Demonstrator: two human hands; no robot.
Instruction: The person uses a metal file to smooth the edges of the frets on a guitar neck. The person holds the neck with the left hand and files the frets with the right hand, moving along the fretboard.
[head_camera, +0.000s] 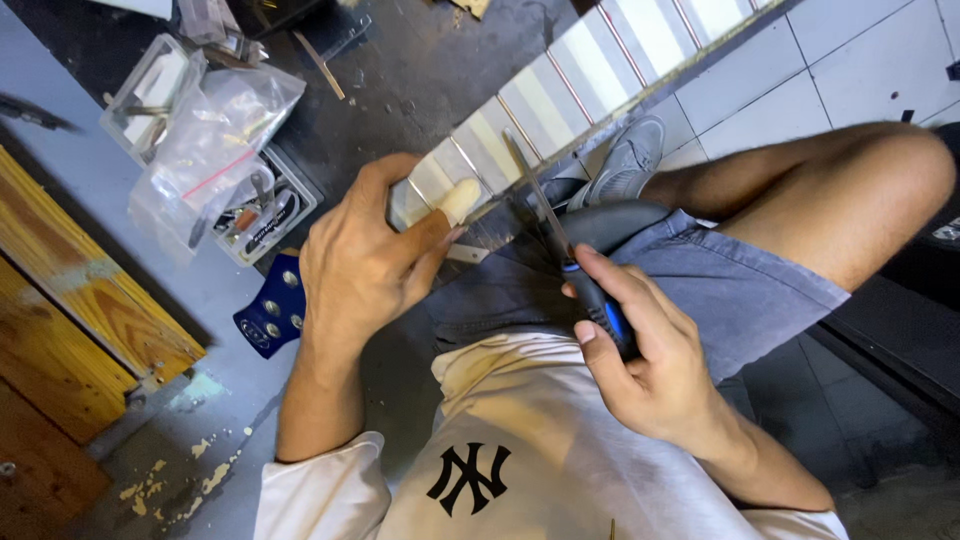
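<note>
A guitar neck with pale fretboard sections and metal frets runs from the top right down to my lap. My left hand grips its near end, thumb pressed on the fretboard edge. My right hand holds a slim metal file by its black and blue handle. The file's blade lies across the fretboard near a fret. A blue headstock with round tuner posts shows below my left hand.
Clear plastic bags and small parts boxes lie on the grey surface at the upper left. Wooden boards stand at the left. My bare knee and a grey shoe rest over white floor tiles at the right.
</note>
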